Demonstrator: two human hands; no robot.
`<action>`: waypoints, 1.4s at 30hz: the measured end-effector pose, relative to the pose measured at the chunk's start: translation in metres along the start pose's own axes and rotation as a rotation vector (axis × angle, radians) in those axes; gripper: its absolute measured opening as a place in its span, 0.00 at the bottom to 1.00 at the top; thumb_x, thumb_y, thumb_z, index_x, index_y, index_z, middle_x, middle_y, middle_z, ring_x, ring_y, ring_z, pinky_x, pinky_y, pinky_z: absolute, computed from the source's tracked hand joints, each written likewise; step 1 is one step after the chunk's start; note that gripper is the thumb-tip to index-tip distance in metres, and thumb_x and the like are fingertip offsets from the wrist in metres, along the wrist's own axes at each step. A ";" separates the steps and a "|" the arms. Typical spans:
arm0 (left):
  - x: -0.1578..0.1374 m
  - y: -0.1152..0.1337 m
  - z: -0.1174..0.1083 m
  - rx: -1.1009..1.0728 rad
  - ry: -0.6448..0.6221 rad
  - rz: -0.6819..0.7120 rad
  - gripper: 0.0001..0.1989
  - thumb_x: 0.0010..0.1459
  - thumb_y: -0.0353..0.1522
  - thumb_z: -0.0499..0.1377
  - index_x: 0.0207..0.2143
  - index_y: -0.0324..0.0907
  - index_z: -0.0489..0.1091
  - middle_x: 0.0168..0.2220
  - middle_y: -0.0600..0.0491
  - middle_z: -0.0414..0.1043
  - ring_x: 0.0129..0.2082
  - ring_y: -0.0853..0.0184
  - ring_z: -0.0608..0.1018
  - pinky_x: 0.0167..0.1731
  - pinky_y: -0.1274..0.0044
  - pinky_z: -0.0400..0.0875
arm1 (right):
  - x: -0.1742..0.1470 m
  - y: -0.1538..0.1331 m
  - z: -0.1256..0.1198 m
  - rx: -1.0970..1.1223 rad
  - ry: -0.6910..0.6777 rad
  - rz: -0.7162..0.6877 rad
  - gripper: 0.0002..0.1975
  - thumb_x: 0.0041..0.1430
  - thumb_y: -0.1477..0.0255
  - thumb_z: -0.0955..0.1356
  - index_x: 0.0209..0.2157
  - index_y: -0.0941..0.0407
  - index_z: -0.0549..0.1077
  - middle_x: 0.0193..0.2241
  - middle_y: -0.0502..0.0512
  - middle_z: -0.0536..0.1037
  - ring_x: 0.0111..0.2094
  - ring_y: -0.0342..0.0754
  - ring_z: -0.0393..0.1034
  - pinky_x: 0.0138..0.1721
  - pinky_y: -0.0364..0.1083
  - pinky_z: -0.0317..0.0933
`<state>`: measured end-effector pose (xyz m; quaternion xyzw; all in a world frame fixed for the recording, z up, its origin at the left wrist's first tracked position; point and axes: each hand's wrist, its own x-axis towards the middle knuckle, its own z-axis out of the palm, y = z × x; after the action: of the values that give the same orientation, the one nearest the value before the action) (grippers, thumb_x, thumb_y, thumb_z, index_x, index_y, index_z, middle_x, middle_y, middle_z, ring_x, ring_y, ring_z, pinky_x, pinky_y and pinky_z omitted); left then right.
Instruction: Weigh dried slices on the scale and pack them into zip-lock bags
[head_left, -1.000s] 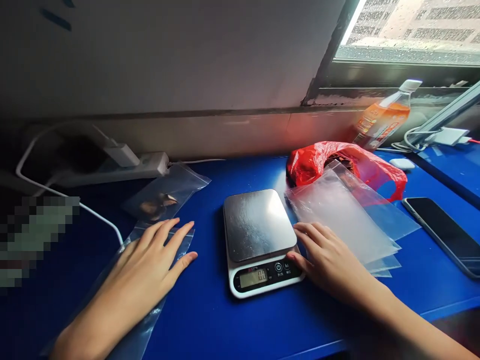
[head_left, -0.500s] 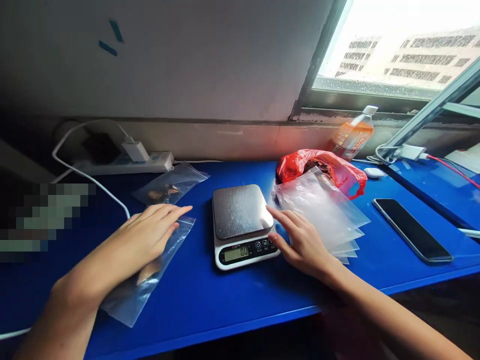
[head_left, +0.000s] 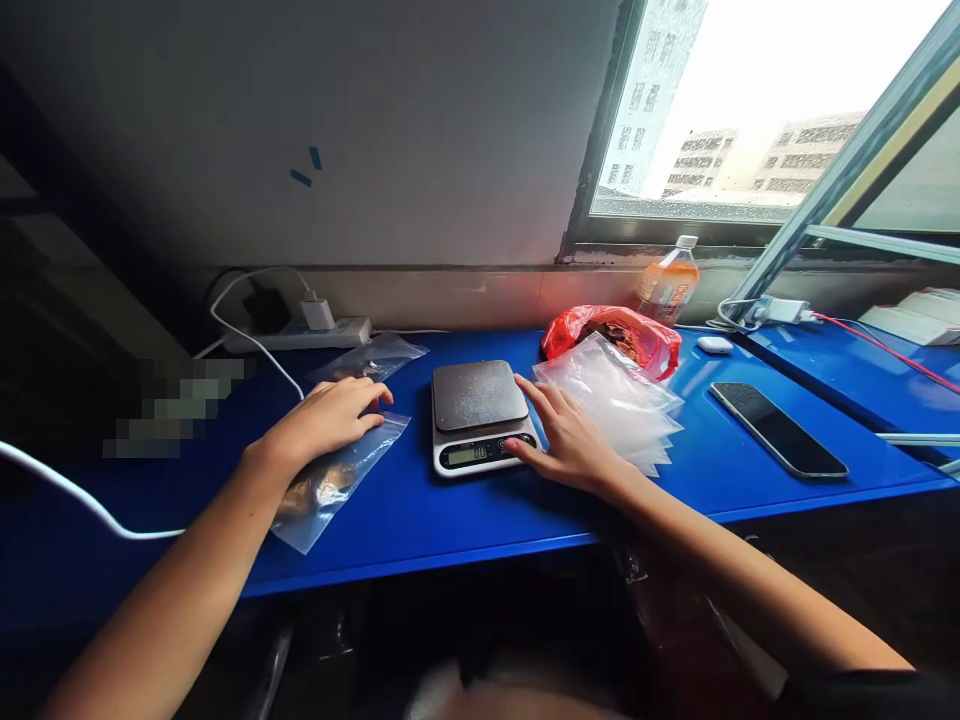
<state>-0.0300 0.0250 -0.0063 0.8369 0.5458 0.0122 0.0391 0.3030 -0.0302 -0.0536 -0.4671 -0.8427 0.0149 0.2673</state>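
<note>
A white kitchen scale (head_left: 480, 395) with a metal plate stands in the middle of the blue table, its display reading 0.0. My right hand (head_left: 566, 435) is open at the scale's right side, fingers along the plate's edge and thumb over the button panel. On the left, my open left hand (head_left: 341, 412), its fingers slightly bent, rests over a clear zip bag (head_left: 337, 490) with brownish pieces inside; the hand hides the bag's upper part. Behind it lies another zip bag (head_left: 382, 355), also with something brown in it.
Right of the scale, a stack of clear bags (head_left: 611, 400) lies against a red plastic bag (head_left: 566, 335) holding brown pieces. A phone (head_left: 780, 430), an earbud case (head_left: 715, 345), an orange drink bottle (head_left: 667, 285) and a power strip (head_left: 345, 332) are also on the table (head_left: 420, 545).
The view has pulled back and up. My right thumb has shifted left over the scale's buttons. My left fingers are more bent, still above the zip bag.
</note>
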 end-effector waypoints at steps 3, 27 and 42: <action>0.002 0.001 -0.001 -0.019 0.005 -0.002 0.14 0.56 0.39 0.53 0.42 0.45 0.71 0.45 0.48 0.75 0.45 0.55 0.75 0.42 0.68 0.65 | 0.007 -0.007 -0.001 -0.049 0.031 -0.087 0.36 0.63 0.52 0.60 0.66 0.60 0.55 0.65 0.68 0.57 0.65 0.59 0.51 0.61 0.58 0.53; 0.009 -0.010 -0.007 -0.093 -0.032 -0.019 0.14 0.56 0.43 0.54 0.31 0.43 0.70 0.36 0.49 0.74 0.35 0.61 0.75 0.33 0.74 0.66 | 0.030 -0.022 0.002 -0.118 -0.133 -0.220 0.33 0.65 0.50 0.56 0.56 0.63 0.67 0.54 0.68 0.71 0.55 0.57 0.67 0.54 0.52 0.59; 0.022 0.083 -0.038 -0.524 0.183 0.344 0.10 0.59 0.38 0.57 0.33 0.40 0.70 0.31 0.54 0.72 0.32 0.69 0.72 0.34 0.77 0.67 | 0.067 -0.025 -0.002 0.372 0.172 -0.341 0.08 0.60 0.72 0.66 0.42 0.56 0.71 0.39 0.55 0.77 0.40 0.45 0.70 0.43 0.45 0.63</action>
<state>0.0525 0.0132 0.0372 0.8737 0.3760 0.2339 0.2015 0.2560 0.0086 -0.0160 -0.2605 -0.8662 0.0845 0.4181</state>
